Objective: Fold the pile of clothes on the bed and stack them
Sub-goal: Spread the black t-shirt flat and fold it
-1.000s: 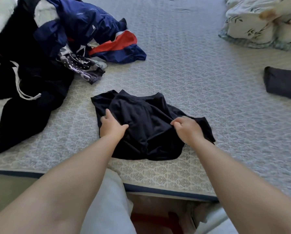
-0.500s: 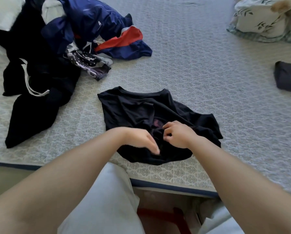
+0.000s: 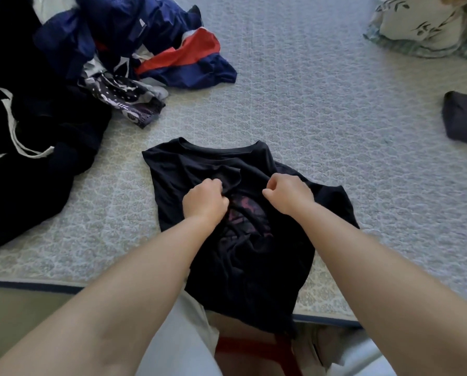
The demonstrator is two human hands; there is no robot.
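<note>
A black T-shirt [image 3: 194,169] with a faint pink print lies on the bed near its front edge, collar away from me, its lower part hanging over the edge. My left hand [image 3: 204,200] grips a fold of the shirt's cloth near the middle. My right hand [image 3: 288,194] pinches the cloth just to the right of it. An unfolded pile of clothes [image 3: 64,77] sits at the far left: black garments, a navy and red jacket, a patterned piece. A dark folded garment [image 3: 462,118] lies at the right edge.
The quilted grey mattress [image 3: 308,104] stretches across the view. Bundled floral bedding [image 3: 430,25] sits at the far right corner. The bed's front edge [image 3: 31,283] runs below my arms, with the floor and my light trousers under it.
The shirt has been pulled out longer toward me, so its lower part now hangs over the bed's edge and the pink print shows. Both hands moved up to the shirt's middle and gripped cloth.
</note>
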